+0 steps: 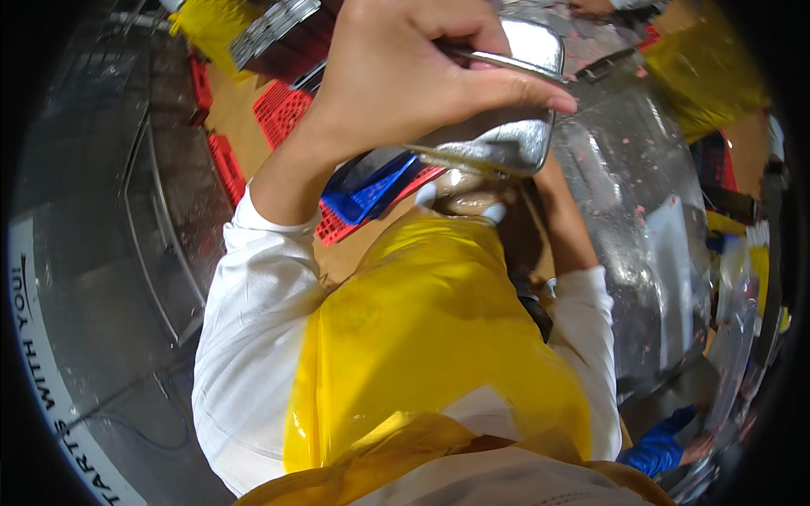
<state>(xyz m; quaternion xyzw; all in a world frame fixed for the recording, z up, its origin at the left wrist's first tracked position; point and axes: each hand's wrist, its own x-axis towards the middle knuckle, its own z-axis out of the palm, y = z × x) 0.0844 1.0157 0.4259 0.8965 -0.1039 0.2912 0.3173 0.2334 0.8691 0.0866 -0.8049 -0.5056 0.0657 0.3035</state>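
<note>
Raised close in front of me, my left hand (413, 80) is closed on the rim of a shiny metal pan (515, 139) with rounded corners. Its thumb stretches along the edge. A second bright metal piece (536, 46), possibly another pan, shows just above that thumb. My right forearm (565, 215) reaches up behind the pan, which hides the right hand, so its fingers cannot be seen. Below the pan is something brownish and shiny (464, 201) that I cannot make out.
A wet steel table (607, 312) with pink scraps and a white sheet (671, 278) lies right. Red crates (281, 111) and a blue tray (367, 190) are on the floor. Stacked metal trays (274, 34) stand upper left. A co-worker's blue glove (658, 443) shows lower right; yellow aprons (709, 67) beyond.
</note>
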